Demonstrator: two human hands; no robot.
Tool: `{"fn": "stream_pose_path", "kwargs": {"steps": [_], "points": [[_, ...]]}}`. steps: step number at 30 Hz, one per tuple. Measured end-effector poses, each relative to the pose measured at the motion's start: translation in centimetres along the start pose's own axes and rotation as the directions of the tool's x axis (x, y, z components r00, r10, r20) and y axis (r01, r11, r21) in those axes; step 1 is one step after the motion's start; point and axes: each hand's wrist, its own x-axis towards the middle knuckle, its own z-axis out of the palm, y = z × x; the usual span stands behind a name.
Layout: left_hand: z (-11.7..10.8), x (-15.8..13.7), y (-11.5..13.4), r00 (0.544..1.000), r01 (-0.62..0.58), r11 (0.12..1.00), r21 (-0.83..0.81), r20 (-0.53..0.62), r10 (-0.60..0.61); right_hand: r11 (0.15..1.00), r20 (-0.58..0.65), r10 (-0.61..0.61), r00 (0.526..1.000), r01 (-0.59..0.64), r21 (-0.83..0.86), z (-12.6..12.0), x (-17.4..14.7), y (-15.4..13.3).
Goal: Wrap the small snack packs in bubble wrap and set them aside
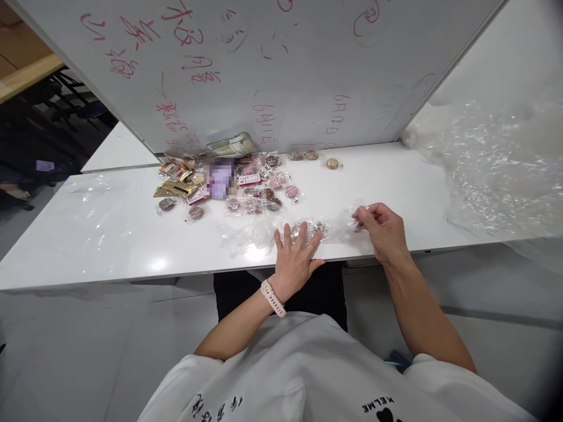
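Note:
At the table's near edge lies a sheet of clear plastic wrap [246, 232], apparently bubble wrap, with small wrapped snacks [320, 227] in or under it. My left hand [292, 258], with a pale pink band at its wrist, rests on the wrap with fingers spread flat. My right hand [383, 230] pinches the right end of the wrap between thumb and fingers, just above the tabletop. Beyond my left hand, individually wrapped pink cookies [278, 182] and brown cookies [253, 205] lie in a loose pile.
A whiteboard [299, 76] with red writing stands along the table's back. Gold packets [176, 186] and a green-grey pouch [233, 145] sit at the pile's back left. One wrapped cookie [332, 164] lies apart. A large mass of bubble wrap [505, 170] covers the right end of the white table [109, 234].

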Motion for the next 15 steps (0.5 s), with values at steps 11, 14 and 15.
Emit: {"fn": "stream_pose_path", "kwargs": {"steps": [11, 14, 15], "points": [[-1.3, -4.1, -2.1, 0.958, 0.061, 0.882, -0.468, -0.222, -0.184, 0.758, 0.543, -0.478, 0.690, 0.637, -0.141, 3.9, -2.3, 2.1], [-2.7, -6.2, -2.7, 0.873, 0.273, 0.560, -0.782, -0.042, -0.486, 0.757, 0.563, -0.475, 0.676, 0.640, -0.131, 3.5, -2.0, 2.4], [-3.3, -6.2, -2.9, 0.835, 0.325, 0.369, -0.871, 0.081, -0.544, 0.756, 0.565, -0.476, 0.674, 0.642, -0.129, 3.5, -1.9, 2.4]]}}
